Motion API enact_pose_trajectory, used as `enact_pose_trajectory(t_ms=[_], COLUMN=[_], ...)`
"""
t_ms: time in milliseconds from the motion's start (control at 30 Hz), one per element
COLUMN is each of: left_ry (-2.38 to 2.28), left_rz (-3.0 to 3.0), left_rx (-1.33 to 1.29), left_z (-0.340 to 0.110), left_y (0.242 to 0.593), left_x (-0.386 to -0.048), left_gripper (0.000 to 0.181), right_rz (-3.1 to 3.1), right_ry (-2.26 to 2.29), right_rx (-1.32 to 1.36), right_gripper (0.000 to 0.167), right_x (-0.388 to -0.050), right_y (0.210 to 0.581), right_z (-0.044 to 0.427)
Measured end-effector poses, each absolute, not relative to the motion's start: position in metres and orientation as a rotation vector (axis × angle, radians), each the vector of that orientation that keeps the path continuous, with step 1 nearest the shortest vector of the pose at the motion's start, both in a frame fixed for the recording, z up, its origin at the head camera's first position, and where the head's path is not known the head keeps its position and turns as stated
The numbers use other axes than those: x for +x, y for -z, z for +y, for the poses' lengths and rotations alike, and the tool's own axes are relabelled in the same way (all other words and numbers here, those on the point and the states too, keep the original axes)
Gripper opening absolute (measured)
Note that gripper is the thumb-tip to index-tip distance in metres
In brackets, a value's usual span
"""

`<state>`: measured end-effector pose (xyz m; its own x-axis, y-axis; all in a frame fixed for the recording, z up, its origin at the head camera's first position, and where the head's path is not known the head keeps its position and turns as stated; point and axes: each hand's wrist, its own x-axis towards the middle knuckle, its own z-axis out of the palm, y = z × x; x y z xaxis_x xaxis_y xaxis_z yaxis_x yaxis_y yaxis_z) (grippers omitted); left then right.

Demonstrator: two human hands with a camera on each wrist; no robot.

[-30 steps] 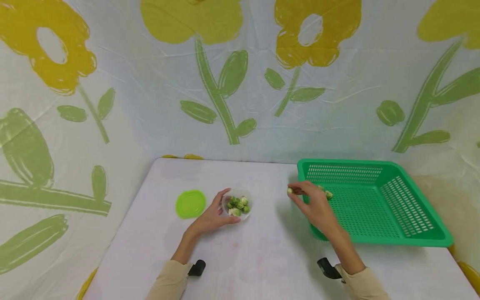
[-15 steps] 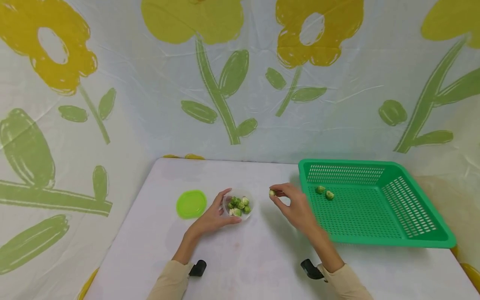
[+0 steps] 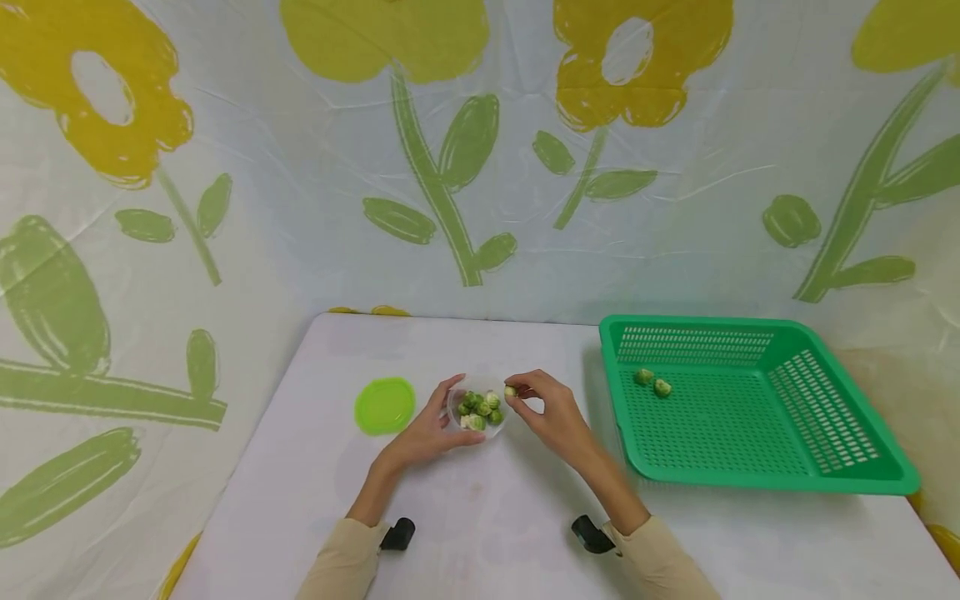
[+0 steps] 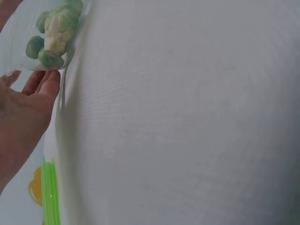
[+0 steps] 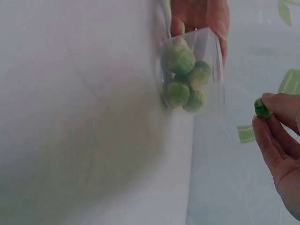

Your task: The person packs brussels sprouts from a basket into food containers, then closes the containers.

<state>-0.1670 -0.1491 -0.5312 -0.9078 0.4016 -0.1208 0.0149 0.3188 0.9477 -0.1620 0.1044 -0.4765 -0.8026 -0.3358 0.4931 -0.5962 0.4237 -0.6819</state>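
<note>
My left hand (image 3: 423,435) holds a small clear plastic container (image 5: 212,89) on the white table, thumb on the near side and fingers round the far side. Several Brussels sprouts (image 3: 480,407) lie inside it, visible through its wall in both wrist views. Just right of the container's rim, my right hand (image 3: 553,417) pinches one more Brussels sprout (image 5: 261,108) between thumb and fingertips. In the right wrist view that sprout is apart from the container, raised above its opening level.
A green plastic basket (image 3: 750,483) stands on the right, with two Brussels sprouts (image 3: 662,387) near its left end. Left of the container lies a bright green lid (image 3: 385,406). A flower-printed cloth (image 3: 315,208) hangs behind the table (image 3: 465,533).
My right hand has carried its sprout leftward from the basket's left edge to beside the container. The left hand and container have stayed in place.
</note>
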Motion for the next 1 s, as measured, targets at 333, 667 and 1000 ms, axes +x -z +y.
enact_pose_trajectory(t_ms=[333, 667, 1000], left_ry=[-1.628, -1.631, -1.642], left_rz=[2.256, 2.237, 2.229], left_rx=[0.404, 0.399, 0.405], left_z=[-0.152, -0.151, -0.151], left_y=[0.533, 0.533, 0.533], left_x=[-0.168, -0.168, -0.167], left_gripper=[0.107, 0.107, 0.107], right_rz=[-2.36, -2.387, -2.47], right_ry=[-1.399, -1.468, -1.467], right_rx=[0.917, 0.976, 1.027], right_gripper=[0.027, 0.025, 0.025], right_x=[-0.166, -0.168, -0.169], right_y=[0.489, 0.498, 0.502], right_z=[0.081, 0.068, 0.059])
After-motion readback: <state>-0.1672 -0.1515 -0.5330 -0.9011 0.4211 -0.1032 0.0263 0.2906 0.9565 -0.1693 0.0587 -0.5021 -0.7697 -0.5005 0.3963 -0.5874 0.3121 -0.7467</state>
